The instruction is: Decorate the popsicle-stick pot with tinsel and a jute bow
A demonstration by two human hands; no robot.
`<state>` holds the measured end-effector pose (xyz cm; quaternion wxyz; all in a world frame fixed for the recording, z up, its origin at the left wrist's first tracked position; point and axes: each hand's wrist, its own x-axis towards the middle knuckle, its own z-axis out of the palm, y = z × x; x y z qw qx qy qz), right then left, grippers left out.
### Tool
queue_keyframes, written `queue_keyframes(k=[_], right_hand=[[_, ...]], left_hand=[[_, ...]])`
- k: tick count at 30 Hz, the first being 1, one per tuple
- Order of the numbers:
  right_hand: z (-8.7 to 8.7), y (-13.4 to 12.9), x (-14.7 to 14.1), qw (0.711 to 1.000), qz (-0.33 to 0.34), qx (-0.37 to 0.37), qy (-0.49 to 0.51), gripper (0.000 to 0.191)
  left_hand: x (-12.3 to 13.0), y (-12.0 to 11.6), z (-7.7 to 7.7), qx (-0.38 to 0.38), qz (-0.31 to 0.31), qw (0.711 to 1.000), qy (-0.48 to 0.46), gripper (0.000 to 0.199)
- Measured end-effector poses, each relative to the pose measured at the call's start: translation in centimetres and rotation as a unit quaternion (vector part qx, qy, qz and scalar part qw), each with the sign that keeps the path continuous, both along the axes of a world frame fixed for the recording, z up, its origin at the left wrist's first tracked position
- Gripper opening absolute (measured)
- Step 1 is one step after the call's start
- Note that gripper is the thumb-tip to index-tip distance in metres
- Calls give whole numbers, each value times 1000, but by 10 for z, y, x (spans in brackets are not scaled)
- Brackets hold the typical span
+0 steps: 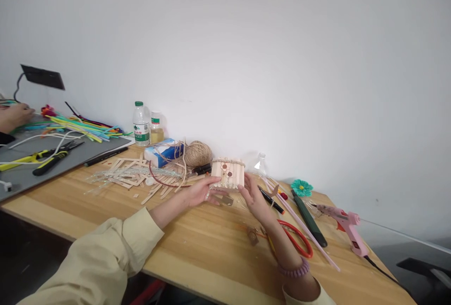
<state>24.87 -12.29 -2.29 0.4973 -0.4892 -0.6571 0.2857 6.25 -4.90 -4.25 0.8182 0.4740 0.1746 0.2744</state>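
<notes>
Between both hands is a small box of light wooden sticks [234,175], with twine along its top edge and round brown pieces on its front. My left hand [204,192] grips its lower left side, thumb on the front face. On the right side of the box, my right hand [254,197] holds the lower corner with its fingers behind. Behind the box and to the left lies a ball of twine [198,154]. Loose wooden sticks [132,173] are spread to the left of my left hand.
Left are a tissue pack [164,152], a bottle [141,126], pliers [52,159], pipe cleaners [88,126] and another person's hand [16,116]. Right are red-handled scissors [306,244], a marker [273,200], a green flower [301,187] and a pink glue gun [348,230].
</notes>
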Motion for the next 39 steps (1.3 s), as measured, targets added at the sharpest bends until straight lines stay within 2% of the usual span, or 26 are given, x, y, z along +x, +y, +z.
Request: queue_keyframes(k=[5,15,21,29,34,39], right_hand=[[0,0,1,998,43,-23,47,61],[5,-1,9,995,50,-23,84,72],[12,-4,7,994,79,-2,77,74],[16,-11,6,996,80,11,48,60],[16,-8,9,995,76,26,57,64],[8,1,15,995,45,42,75,76]], left_hand=[[-3,2,-2,20,-26,999,-2,56],[-14,-1,14,89,-52,995,-4,77],[-16,4,15,117,-33,993,11,77],[-9,-4,19,146,0,989,6,81],[-6,-9,23,167,15,986,15,83],[1,-10,24,212,57,975,17,100]])
